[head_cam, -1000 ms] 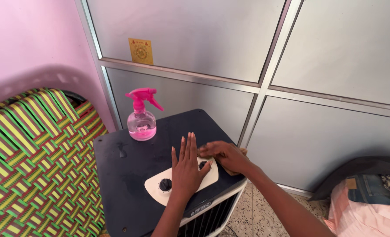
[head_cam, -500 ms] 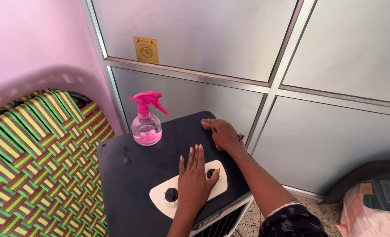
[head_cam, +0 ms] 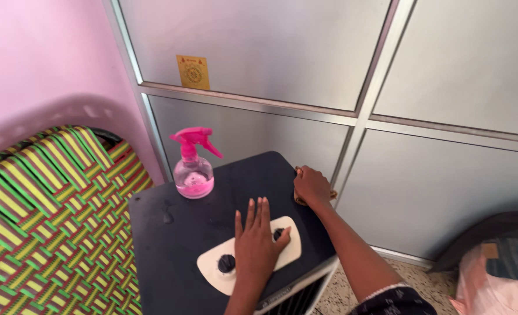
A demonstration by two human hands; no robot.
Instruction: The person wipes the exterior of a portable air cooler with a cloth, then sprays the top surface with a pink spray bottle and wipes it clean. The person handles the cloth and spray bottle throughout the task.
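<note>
Home: woven cot [head_cam: 49,210], air cooler [head_cam: 212,221], pink wall [head_cam: 43,52]

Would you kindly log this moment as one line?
left hand: flat on cream control panel | right hand: pressing brown cloth at cooler top's right edge | spray bottle: upright, untouched

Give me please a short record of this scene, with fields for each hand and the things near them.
Left hand: flat on the white control panel, between two black knobs
Right hand: pressing a brown cloth at the right edge of the dark cooler top
Spray bottle: pink, upright at the top's rear left, apart from both hands
Left of cooler: woven striped seat
Behind: grey metal panels
</note>
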